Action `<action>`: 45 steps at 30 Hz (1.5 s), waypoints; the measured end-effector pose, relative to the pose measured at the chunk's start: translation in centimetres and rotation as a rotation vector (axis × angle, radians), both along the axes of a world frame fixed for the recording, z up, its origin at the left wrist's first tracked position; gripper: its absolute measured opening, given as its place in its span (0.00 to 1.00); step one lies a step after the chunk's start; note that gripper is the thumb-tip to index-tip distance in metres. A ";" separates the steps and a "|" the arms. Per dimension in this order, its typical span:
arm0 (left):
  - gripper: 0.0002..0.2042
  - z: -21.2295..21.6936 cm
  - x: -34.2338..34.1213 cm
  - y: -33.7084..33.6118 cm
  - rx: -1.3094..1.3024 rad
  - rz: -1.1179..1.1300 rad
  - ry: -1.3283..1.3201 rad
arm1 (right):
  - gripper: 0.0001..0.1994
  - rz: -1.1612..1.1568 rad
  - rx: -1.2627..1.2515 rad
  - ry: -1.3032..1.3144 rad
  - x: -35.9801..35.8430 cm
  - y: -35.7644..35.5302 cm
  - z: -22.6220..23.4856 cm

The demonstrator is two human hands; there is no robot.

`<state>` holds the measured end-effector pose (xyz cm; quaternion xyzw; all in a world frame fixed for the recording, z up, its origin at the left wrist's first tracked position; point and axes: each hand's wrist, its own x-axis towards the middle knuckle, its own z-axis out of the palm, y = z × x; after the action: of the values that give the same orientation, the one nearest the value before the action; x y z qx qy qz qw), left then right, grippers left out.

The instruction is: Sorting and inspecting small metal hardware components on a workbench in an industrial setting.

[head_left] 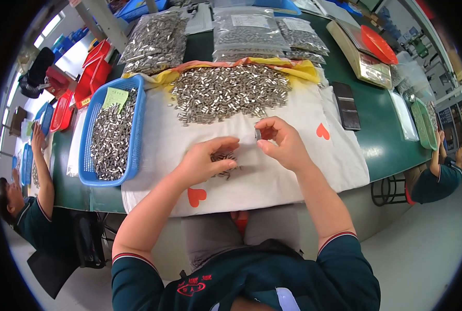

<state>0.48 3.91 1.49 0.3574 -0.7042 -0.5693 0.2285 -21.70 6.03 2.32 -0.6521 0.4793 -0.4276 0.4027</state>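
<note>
My right hand (285, 142) pinches a small shiny metal cylinder (258, 135) between thumb and fingers, just above the white cloth (272, 181). To its left, my left hand (207, 161) is curved with thumb and fingers apart. Beneath and beside that hand lies a small heap of metal cylinders (222, 157), partly hidden by the fingers. Beyond both hands a large pile of the same short metal cylinders (231, 90) spreads over the cloth, against its rolled yellow and orange edge (306, 70).
A blue basket (137, 124) of metal pieces with a green note stands left. Clear bags (249, 31) of metal parts line the back. At right are a dark phone-like case (346, 106), a scale (368, 67) and a red dish (378, 44). Co-workers sit on both sides.
</note>
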 end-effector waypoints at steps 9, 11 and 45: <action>0.11 5.6 -7.1 -0.6 -0.204 -0.183 0.007 | 0.23 0.373 0.424 -0.655 -4.7 1.8 1.6; 0.10 5.8 -8.2 -1.0 -0.239 -0.248 -0.010 | 0.23 0.387 0.480 -0.634 -5.8 1.9 1.6; 0.15 7.7 -17.9 -3.7 -0.685 -0.316 -0.282 | 0.14 0.092 0.451 -1.242 -10.7 1.1 -1.6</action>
<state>-17.45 0.20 9.15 0.2222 -0.9240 -0.2752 0.1452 -32.35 7.14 0.69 -0.2039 0.2075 -0.5956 0.7487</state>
